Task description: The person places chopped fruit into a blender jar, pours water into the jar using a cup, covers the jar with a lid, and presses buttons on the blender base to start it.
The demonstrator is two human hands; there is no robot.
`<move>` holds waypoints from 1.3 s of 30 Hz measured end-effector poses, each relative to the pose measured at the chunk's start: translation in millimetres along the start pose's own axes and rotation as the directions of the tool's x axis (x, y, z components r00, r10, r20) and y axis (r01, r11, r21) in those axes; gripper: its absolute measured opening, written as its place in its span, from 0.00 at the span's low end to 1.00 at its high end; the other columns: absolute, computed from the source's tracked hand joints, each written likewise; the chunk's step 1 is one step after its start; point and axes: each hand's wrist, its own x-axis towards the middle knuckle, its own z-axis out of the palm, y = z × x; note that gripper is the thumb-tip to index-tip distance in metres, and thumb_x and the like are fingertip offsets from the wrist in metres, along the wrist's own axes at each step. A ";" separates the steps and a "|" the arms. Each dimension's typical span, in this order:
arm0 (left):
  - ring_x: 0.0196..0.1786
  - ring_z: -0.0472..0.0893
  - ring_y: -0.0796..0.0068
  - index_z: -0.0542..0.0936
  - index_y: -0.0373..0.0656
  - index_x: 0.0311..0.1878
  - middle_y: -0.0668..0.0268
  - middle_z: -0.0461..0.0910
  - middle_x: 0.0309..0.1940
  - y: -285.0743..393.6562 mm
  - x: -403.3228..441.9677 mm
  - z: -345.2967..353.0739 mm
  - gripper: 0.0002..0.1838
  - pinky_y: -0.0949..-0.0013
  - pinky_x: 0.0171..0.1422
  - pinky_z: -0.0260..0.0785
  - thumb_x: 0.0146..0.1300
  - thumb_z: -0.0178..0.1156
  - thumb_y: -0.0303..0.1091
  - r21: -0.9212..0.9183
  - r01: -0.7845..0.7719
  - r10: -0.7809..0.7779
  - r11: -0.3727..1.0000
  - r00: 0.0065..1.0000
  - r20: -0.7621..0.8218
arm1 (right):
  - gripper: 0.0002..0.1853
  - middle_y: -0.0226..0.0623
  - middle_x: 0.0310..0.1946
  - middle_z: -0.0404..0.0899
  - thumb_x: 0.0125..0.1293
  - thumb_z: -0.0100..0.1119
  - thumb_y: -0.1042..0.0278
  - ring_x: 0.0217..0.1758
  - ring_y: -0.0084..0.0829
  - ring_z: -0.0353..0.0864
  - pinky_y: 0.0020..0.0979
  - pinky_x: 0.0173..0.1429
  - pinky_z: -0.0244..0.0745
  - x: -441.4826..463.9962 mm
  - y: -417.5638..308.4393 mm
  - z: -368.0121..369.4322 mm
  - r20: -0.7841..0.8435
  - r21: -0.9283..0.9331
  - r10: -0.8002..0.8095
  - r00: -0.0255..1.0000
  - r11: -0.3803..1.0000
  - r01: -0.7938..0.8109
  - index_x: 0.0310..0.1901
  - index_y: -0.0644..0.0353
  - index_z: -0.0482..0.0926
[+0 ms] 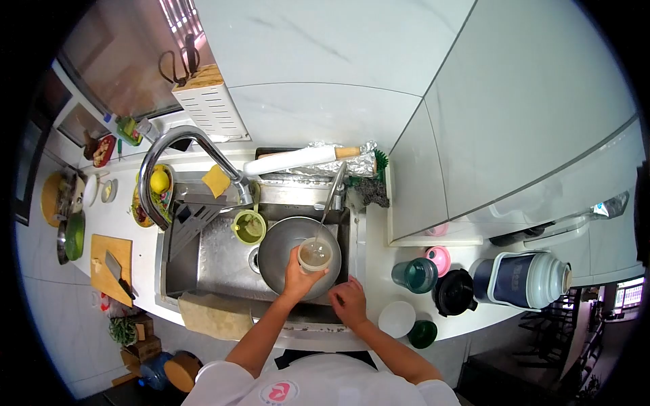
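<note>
My left hand [296,277] grips a small round cup [315,253] with a pale rim and clear, wet-looking contents. The cup is over a grey wok [284,247] lying in the sink. A slim curved tap [333,193] points down toward the cup; I cannot tell whether water runs from it. My right hand [349,302] is at the sink's front edge beside the wok, loosely bent, with nothing visible in it. Left of the wok stands a green strainer-like container [249,227] with something pale inside.
A large chrome faucet [159,152] arches over the left of the metal sink [213,254]. A cloth [215,315] hangs on its front edge. At right stand a green glass [415,275], a black lid [455,292] and a large jug [518,280]. A knife [115,267] lies on a cutting board [108,284].
</note>
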 end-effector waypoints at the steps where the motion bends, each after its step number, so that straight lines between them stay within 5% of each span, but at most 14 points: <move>1: 0.55 0.80 0.63 0.67 0.39 0.58 0.55 0.79 0.51 0.8 0.8 -0.6 0.40 0.63 0.59 0.72 0.43 0.80 0.33 0.002 -0.001 0.001 1.000 1.000 -0.003 | 0.04 0.35 0.32 0.81 0.57 0.65 0.72 0.46 0.38 0.78 0.50 0.70 0.61 1.1 0.7 0.7 -0.094 0.075 0.079 0.992 0.995 -0.072 0.33 0.54 0.80; 5: 0.55 0.80 0.65 0.67 0.39 0.58 0.56 0.79 0.51 8.2 -1.1 -3.3 0.39 0.64 0.59 0.71 0.44 0.80 0.33 0.038 0.003 -0.002 0.999 1.000 -0.025 | 0.05 0.36 0.36 0.81 0.58 0.63 0.74 0.47 0.40 0.78 0.45 0.64 0.69 15.4 -5.0 4.5 -0.187 -0.003 0.138 0.973 0.990 -0.141 0.37 0.57 0.80; 8: 0.56 0.78 0.66 0.66 0.38 0.59 0.57 0.77 0.52 8.1 1.5 -4.9 0.41 0.64 0.60 0.70 0.44 0.80 0.34 0.038 0.029 -0.028 0.999 1.000 -0.003 | 0.17 0.41 0.49 0.77 0.58 0.62 0.78 0.53 0.42 0.76 0.39 0.62 0.73 26.2 -3.6 17.9 -0.127 0.146 0.240 0.962 0.964 -0.221 0.50 0.58 0.77; 10: 0.57 0.76 0.67 0.65 0.38 0.60 0.58 0.75 0.53 8.4 1.7 -5.0 0.42 0.64 0.62 0.68 0.44 0.80 0.34 0.028 0.063 -0.063 0.998 0.998 0.016 | 0.34 0.50 0.62 0.66 0.57 0.64 0.78 0.65 0.50 0.68 0.43 0.71 0.63 32.3 -9.8 25.5 -0.018 0.484 0.337 0.941 0.827 -0.287 0.66 0.60 0.63; 16: 0.53 0.80 0.65 0.68 0.39 0.57 0.57 0.79 0.49 19.0 2.6 -4.5 0.39 0.64 0.57 0.72 0.42 0.80 0.35 0.038 -0.012 0.014 0.999 0.999 -0.051 | 0.54 0.47 0.71 0.58 0.53 0.71 0.77 0.74 0.40 0.61 0.38 0.69 0.67 42.0 14.5 62.1 -0.064 0.475 0.238 0.969 0.861 -0.180 0.75 0.56 0.44; 18: 0.58 0.75 0.67 0.66 0.38 0.60 0.58 0.75 0.53 17.5 2.9 -4.8 0.42 0.63 0.64 0.67 0.43 0.80 0.34 0.010 0.100 -0.100 0.995 0.995 0.005 | 0.55 0.47 0.70 0.59 0.51 0.73 0.75 0.73 0.40 0.62 0.38 0.70 0.66 47.1 16.6 63.8 -0.070 0.483 0.237 0.969 0.858 -0.175 0.75 0.56 0.44; 23: 0.59 0.75 0.67 0.66 0.39 0.61 0.59 0.75 0.53 10.8 4.3 -0.3 0.42 0.63 0.64 0.67 0.43 0.79 0.33 -0.035 0.054 -0.054 0.998 0.998 0.013 | 0.55 0.51 0.68 0.63 0.49 0.76 0.68 0.71 0.47 0.65 0.42 0.72 0.62 56.5 19.2 67.0 -0.013 0.598 0.309 0.951 0.764 -0.240 0.74 0.61 0.48; 25: 0.59 0.75 0.67 0.65 0.39 0.61 0.59 0.75 0.54 11.5 6.6 -1.1 0.42 0.64 0.65 0.66 0.43 0.79 0.32 -0.022 0.050 -0.050 0.998 0.999 0.018 | 0.47 0.43 0.58 0.74 0.48 0.77 0.66 0.61 0.38 0.76 0.38 0.64 0.70 62.3 24.1 70.2 -0.062 0.520 0.314 0.947 0.820 -0.238 0.67 0.59 0.58; 28: 0.59 0.75 0.67 0.65 0.38 0.61 0.58 0.75 0.54 11.2 9.6 -1.6 0.42 0.64 0.65 0.66 0.44 0.79 0.32 -0.020 0.020 -0.020 1.000 0.999 0.033 | 0.41 0.43 0.54 0.77 0.48 0.76 0.64 0.58 0.39 0.78 0.37 0.60 0.72 65.1 18.0 65.6 -0.077 0.482 0.341 0.937 0.835 -0.265 0.63 0.59 0.62; 37: 0.62 0.74 0.65 0.62 0.38 0.66 0.56 0.73 0.58 -3.3 8.8 -13.0 0.46 0.62 0.67 0.65 0.45 0.78 0.32 0.010 0.002 -0.003 1.000 0.995 0.101 | 0.40 0.44 0.52 0.76 0.47 0.78 0.64 0.56 0.40 0.78 0.37 0.60 0.72 64.2 19.5 75.8 -0.163 0.457 0.303 0.939 0.866 -0.201 0.60 0.60 0.63; 39: 0.64 0.72 0.61 0.58 0.39 0.72 0.56 0.70 0.63 -8.4 9.1 -19.0 0.45 0.64 0.67 0.66 0.50 0.70 0.27 -0.038 -0.048 0.053 0.998 0.985 0.164 | 0.42 0.46 0.54 0.74 0.45 0.78 0.66 0.58 0.43 0.76 0.41 0.61 0.70 61.0 29.3 83.6 -0.123 0.504 0.333 0.935 0.833 -0.230 0.61 0.61 0.62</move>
